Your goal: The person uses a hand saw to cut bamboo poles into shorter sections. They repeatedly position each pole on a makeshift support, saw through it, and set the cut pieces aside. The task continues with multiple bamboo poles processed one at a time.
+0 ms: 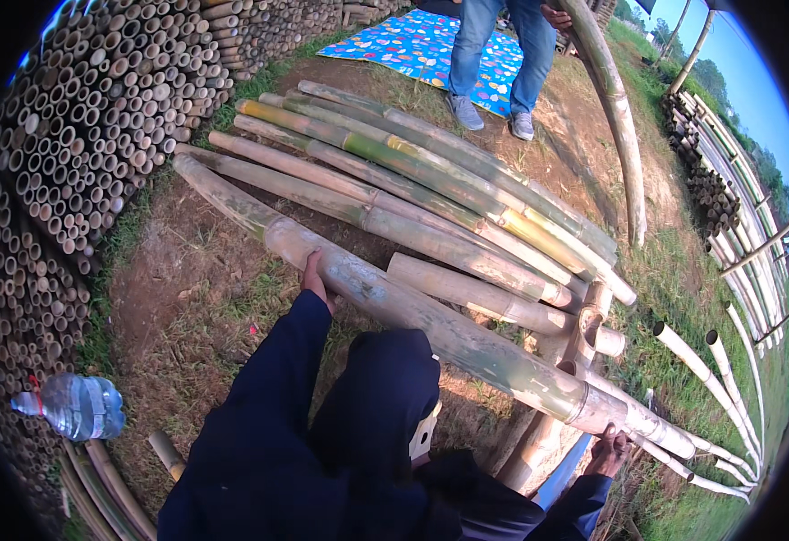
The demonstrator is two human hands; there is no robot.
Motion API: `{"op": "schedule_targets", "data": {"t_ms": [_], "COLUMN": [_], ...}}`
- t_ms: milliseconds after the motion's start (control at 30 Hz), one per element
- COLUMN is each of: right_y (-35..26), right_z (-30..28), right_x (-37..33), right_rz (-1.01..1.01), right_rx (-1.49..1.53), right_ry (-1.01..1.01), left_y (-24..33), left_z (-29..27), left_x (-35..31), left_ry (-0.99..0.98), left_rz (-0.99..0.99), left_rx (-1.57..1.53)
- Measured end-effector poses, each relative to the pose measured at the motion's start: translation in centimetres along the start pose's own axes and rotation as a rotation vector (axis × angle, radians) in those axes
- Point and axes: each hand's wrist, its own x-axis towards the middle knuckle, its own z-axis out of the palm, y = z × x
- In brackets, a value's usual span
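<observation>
A long, thick bamboo pole point(431, 326) with a weathered green and tan surface slants across in front of me, from the upper left down to the lower right. My left hand point(317, 281) grips its near side left of the middle, thumb up against the wall of the pole. Close to the right end, my right hand point(607, 453) is closed around the underside, its fingers partly hidden. Just beyond lie several more bamboo poles point(431, 176) side by side, some green and yellow. Their right ends rest near a notched bamboo support point(587, 335).
Stacked cut bamboo point(115, 117) rises on the left. A large clear water bottle point(83, 406) lies at lower left. Beyond the poles, another person in jeans point(477, 45) holds a bamboo pole point(618, 108) by a blue patterned mat point(394, 50). Thinner poles point(701, 361) extend at right.
</observation>
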Motion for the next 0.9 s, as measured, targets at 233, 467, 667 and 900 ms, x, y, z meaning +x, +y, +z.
{"op": "schedule_targets", "data": {"t_ms": [233, 467, 667, 900], "right_y": [-0.8, -3.1, -0.9, 1.9], "right_z": [1.2, 10.6, 18.1, 25.4], "right_x": [3.2, 15.4, 28.0, 35.2], "right_rz": [0.109, 0.280, 0.310, 0.267], "right_rx": [-0.013, -0.114, -0.196, -0.097], "right_ry": [0.096, -0.096, -0.119, -0.296], "left_y": [0.9, 0.4, -1.1, 0.0], "left_z": [8.5, 11.8, 10.7, 5.1], "left_x": [1.4, 13.2, 16.7, 17.5], "left_ry": [-0.015, 0.015, -0.200, -0.174], "left_rz": [-0.053, -0.082, 0.032, 0.068], "left_rx": [0.136, 0.171, 0.633, 1.009]}}
